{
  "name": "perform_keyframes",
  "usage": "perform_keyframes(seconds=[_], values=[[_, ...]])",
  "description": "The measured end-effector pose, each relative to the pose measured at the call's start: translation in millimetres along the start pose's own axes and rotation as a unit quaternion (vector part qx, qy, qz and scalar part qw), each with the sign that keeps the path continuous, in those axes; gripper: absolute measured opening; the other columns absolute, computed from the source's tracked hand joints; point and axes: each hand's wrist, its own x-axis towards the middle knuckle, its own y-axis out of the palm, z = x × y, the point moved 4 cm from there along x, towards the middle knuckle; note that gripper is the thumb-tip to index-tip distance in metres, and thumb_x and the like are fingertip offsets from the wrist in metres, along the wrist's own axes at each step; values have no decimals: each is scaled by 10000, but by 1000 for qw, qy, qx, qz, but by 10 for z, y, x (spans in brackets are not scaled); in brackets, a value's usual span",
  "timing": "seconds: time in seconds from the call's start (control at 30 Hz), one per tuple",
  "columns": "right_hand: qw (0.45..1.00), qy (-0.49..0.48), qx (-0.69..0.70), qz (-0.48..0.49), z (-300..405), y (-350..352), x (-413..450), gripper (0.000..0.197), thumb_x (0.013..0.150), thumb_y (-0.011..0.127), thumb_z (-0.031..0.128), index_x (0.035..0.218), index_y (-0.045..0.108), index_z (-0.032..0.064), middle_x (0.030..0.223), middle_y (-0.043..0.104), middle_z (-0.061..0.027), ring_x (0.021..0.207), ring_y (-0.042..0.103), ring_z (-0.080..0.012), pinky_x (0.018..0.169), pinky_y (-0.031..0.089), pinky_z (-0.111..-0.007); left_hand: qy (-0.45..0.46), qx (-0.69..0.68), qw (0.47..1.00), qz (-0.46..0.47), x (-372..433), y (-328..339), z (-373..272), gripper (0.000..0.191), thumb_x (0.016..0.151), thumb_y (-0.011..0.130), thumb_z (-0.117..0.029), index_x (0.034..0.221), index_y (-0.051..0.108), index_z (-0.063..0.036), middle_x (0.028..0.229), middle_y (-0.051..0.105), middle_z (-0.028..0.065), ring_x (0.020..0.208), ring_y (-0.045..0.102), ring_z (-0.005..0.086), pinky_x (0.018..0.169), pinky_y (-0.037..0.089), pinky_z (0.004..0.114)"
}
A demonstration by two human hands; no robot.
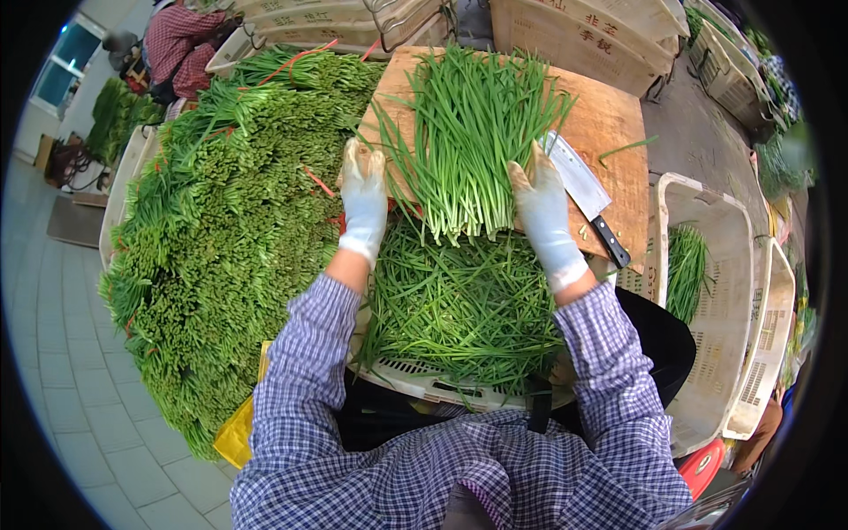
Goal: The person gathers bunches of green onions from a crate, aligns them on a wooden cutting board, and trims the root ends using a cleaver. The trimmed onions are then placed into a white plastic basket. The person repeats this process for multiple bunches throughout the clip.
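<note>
A loose bunch of garlic chives point(474, 139) is spread on a wooden board point(609, 119), pale cut ends toward me. My left hand point(363, 199), in a whitish glove, is beside the board's left edge, its fingertips apart and holding nothing. On the bunch's right side my gloved right hand point(544, 202) has its thumb and fingers spread close to the stems. Just right of that hand lies a cleaver point(580, 175) with a black handle, pointing away from me. Below the board, a white plastic crate point(430, 386) is heaped with loose green leaves point(464, 311).
Bundled budded green stems point(225, 265), some with red ties, form a large pile at left. A crate point(712, 371) at right contains a chive bunch point(686, 271). More crates point(583, 40) stand behind the board. Another person point(179, 46) sits at far left.
</note>
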Motion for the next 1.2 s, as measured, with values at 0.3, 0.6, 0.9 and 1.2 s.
perform_keyframes(seconds=[0.3, 0.6, 0.9, 1.2], values=[[914, -120, -318, 224, 212, 846, -396, 239, 818, 582, 159, 1016, 683, 69, 923, 694, -127, 841, 661, -318, 743, 504, -450, 3, 241, 928, 284, -63, 917, 123, 849, 965, 472, -523, 1487, 200, 88, 1516, 208, 354, 1409, 287, 428, 1161, 251, 395], [859, -193, -164, 446, 331, -911, 58, 479, 951, 460, 380, 1277, 609, 63, 1284, 607, -174, 1192, 562, -351, 1020, 419, -436, -171, 122, 940, 270, 19, 762, -280, 960, 893, 619, -514, 1519, 149, 43, 1491, 376, 252, 1346, 420, 335, 1107, 318, 342], [930, -114, -338, 83, -2739, -3658, -640, 394, 1013, 449, 329, 1316, 549, 98, 1295, 583, -147, 1169, 563, -339, 1019, 454, -365, 183, 176, 888, 384, -2548, 1100, -1433, 449, 838, 585, 32, 1275, 574, -68, 1191, 616, 114, 1177, 562, 262, 1049, 436, 376], [816, 499, -234, -174, -4895, -3322, -1391, 630, 907, 604, 386, 1399, 451, 24, 1437, 455, -226, 1299, 472, -347, 1059, 411, -406, 129, 63, 813, 565, -3833, 1485, -1039, 632, 882, 670, -145, 1438, 399, -17, 1363, 509, 247, 1231, 540, 365, 1028, 434, 414]])
